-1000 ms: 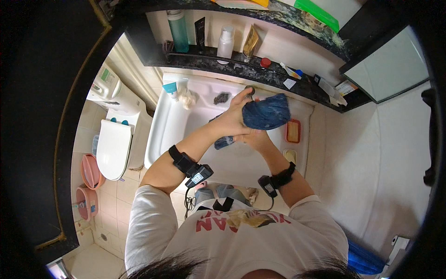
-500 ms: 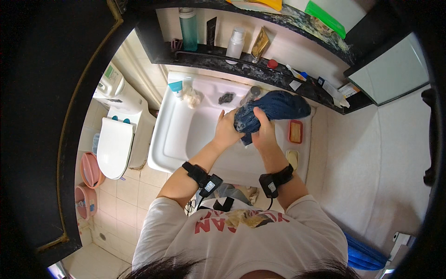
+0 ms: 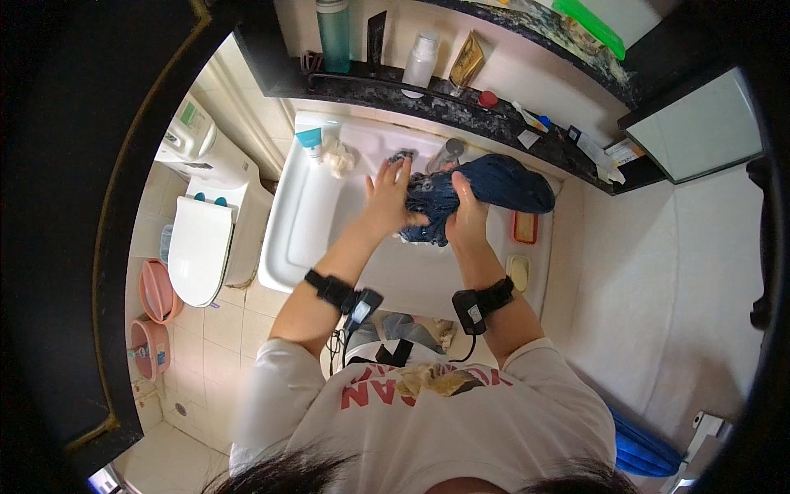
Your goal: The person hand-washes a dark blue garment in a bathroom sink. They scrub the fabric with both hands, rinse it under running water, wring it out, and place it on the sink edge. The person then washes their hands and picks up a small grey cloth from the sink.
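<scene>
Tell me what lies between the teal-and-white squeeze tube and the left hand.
In the head view, a cream bath puff lies between the squeeze tube and the left hand.

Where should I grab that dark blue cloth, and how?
I'd grip the dark blue cloth by its rounded end, probably coming from the right: that end bulges out past the right hand, uncovered, while the bunched part lies between that hand and the left hand.
</scene>
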A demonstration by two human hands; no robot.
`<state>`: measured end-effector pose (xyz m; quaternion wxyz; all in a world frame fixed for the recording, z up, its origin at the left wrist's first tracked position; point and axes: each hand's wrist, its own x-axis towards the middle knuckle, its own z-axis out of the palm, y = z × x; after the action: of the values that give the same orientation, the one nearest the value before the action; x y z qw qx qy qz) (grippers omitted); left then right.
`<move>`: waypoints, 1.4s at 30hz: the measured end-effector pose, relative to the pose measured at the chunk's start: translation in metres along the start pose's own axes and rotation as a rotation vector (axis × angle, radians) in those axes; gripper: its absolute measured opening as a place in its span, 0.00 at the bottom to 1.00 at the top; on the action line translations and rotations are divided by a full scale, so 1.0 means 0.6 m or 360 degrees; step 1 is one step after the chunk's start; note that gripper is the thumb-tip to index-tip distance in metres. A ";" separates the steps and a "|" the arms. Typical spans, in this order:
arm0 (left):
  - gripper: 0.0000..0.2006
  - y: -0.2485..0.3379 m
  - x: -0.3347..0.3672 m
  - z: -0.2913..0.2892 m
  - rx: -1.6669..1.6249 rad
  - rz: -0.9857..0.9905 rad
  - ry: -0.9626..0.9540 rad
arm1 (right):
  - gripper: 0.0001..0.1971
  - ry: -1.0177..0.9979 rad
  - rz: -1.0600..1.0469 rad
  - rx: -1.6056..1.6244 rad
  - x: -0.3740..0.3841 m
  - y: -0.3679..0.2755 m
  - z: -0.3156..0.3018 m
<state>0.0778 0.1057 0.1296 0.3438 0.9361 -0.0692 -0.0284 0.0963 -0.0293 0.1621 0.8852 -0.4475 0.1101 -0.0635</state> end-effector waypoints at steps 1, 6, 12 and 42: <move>0.64 0.012 -0.015 0.011 -0.0122 -0.0118 0.0100 | 0.11 0.0004 0.0117 0.0078 0.000 -0.001 0.003; 0.57 0.058 -0.017 0.054 -0.0313 -0.0045 0.0680 | 0.14 0.0037 0.0561 0.0299 -0.012 -0.025 0.011; 0.37 0.023 0.021 0.030 -0.0450 0.0240 0.0370 | 0.20 -0.0531 0.0317 -0.0008 -0.013 -0.038 -0.011; 0.49 0.106 0.038 -0.058 -0.0244 0.0580 0.0313 | 0.30 -0.0914 -0.0482 -0.0752 0.036 -0.037 -0.048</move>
<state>0.0970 0.0767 0.1973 0.4184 0.8775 -0.2009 0.1205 0.1095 -0.0695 0.1605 0.7333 -0.6494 -0.1975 -0.0386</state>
